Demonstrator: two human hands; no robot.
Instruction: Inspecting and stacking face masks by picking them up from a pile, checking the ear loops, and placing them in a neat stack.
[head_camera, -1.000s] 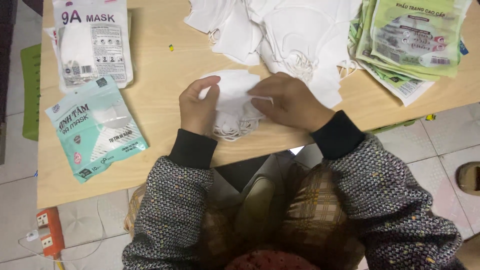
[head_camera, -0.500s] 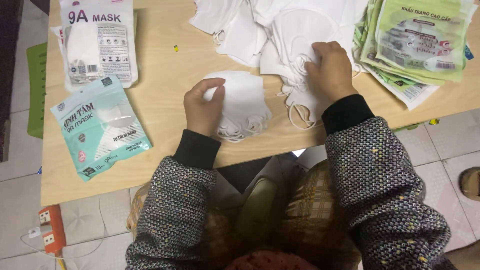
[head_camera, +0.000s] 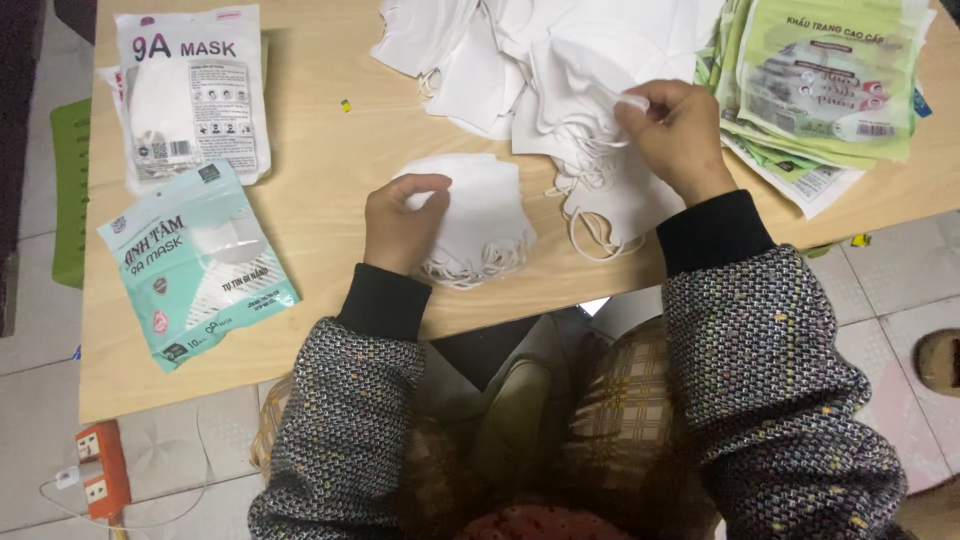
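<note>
The left hand (head_camera: 400, 225) lies flat, released, on the small stack of white masks (head_camera: 480, 220) at the tabletop (head_camera: 320, 160) front edge. The right hand (head_camera: 678, 135) pinches one mask (head_camera: 600, 80) from the loose pile (head_camera: 520, 50), up and to the right of the stack

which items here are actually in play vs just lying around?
In play:
- left hand resting on small stack of white masks
- right hand pinching a mask from the loose white mask pile

Lying about:
- white mask packet
- teal mask packet
- green packet stack
- orange power strip on floor
</note>
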